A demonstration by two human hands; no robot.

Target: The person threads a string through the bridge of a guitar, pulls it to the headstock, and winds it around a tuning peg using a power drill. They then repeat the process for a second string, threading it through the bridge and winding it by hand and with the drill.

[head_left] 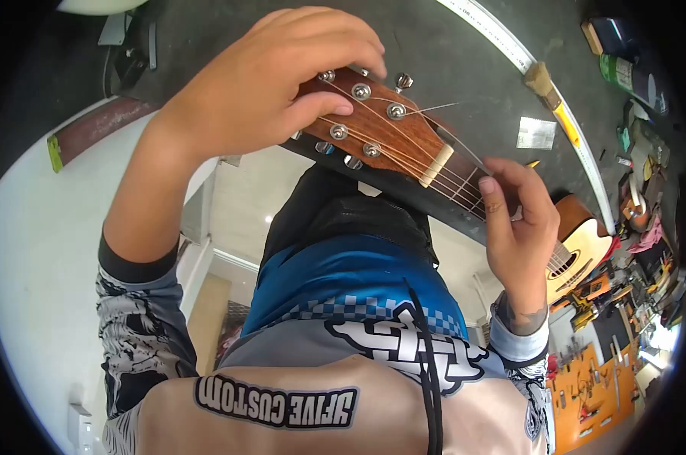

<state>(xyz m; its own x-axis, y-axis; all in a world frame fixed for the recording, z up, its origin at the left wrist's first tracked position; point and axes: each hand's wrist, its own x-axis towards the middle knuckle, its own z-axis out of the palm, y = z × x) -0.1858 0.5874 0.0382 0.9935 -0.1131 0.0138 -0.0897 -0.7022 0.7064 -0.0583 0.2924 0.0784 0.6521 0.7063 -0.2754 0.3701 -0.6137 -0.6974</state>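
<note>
A wooden acoustic guitar (pixel 574 274) lies with its headstock (pixel 415 136) toward me. My left hand (pixel 263 91) is closed over the headstock's end, its thumb on the face beside the metal tuning posts (pixel 361 92). Its fingers curl over the far edge, where a tuning knob is partly covered. A thin guitar string (pixel 456 141) bows up above the pale nut (pixel 437 166), and a loose end sticks out by one post. My right hand (pixel 523 220) is curled at the neck, with thumb and index fingertip at that raised string. Its other fingers are mostly hidden.
Under the headstock is a dark worktop (pixel 464 76). Beyond the neck lie a small clear packet (pixel 536 133), a brush (pixel 559 110) with a yellow handle and a long white ruler (pixel 491 29). Several tools hang on an orange board (pixel 591 413) at right.
</note>
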